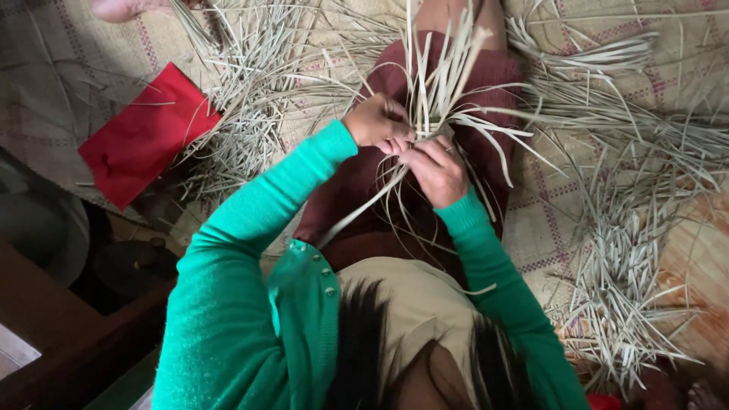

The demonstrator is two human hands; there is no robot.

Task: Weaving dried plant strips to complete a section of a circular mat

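A bundle of pale dried grass strips [437,83] fans upward from my lap, over a dark red skirt [493,76]. My left hand [377,121] grips the strips where they cross, fingers curled around them. My right hand [437,168] pinches the same crossing from below, thumb on top. Both hands touch each other at the woven knot. Loose ends of the strips trail down toward my body between green sleeves [250,250].
Heaps of loose dried strips [243,99] lie left, and more strips [630,250] lie right on a woven mat [547,212]. A red cloth [144,137] rests at left. Another person's foot [121,7] shows at the top edge. Dark wooden furniture [68,326] stands lower left.
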